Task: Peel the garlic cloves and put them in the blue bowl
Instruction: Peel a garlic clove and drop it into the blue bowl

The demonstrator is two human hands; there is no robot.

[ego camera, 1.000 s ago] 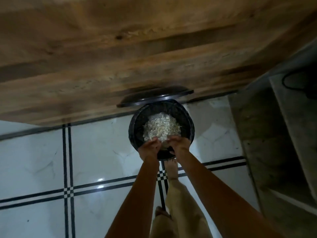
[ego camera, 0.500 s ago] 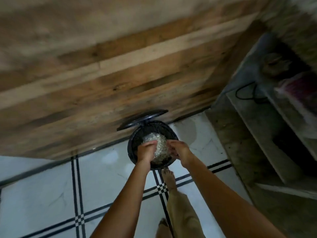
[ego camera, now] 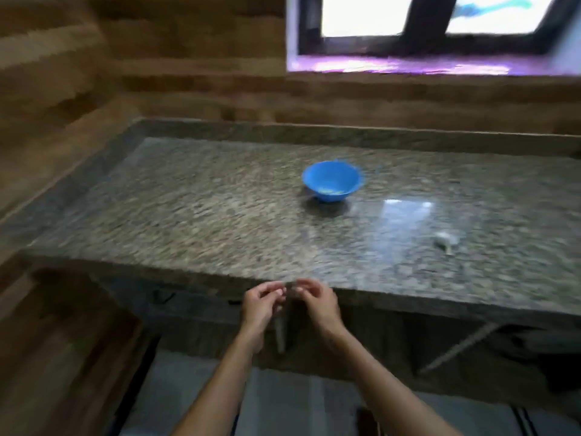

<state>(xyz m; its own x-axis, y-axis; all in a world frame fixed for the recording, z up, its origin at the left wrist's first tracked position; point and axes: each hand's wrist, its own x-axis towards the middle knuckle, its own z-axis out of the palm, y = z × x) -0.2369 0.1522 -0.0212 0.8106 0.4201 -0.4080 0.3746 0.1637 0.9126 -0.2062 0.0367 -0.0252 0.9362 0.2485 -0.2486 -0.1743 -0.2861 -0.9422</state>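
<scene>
Granite-patterned surface is filling the middle of the blurred head view, backed by a wood-plank wall, with a bright window sitting at the upper right. Blue bowl is standing upright on the surface, right of centre toward the back, with something pale yellowish lying in its bottom; blur is stopping me from naming it. Small whitish piece, possibly garlic or its skin, is lying on the surface to the right, well apart from the bowl. Left hand and right hand are hanging side by side just in front of the near edge of the surface, fingers curled, fingertips nearly meeting. Whether they are pinching anything between them cannot be told; motion blur is hiding it. Bowl is sitting well beyond both hands, ahead and slightly right. Whitish piece is lying farther right of the right hand. Both forearms are reaching up from the bottom of the frame.
</scene>
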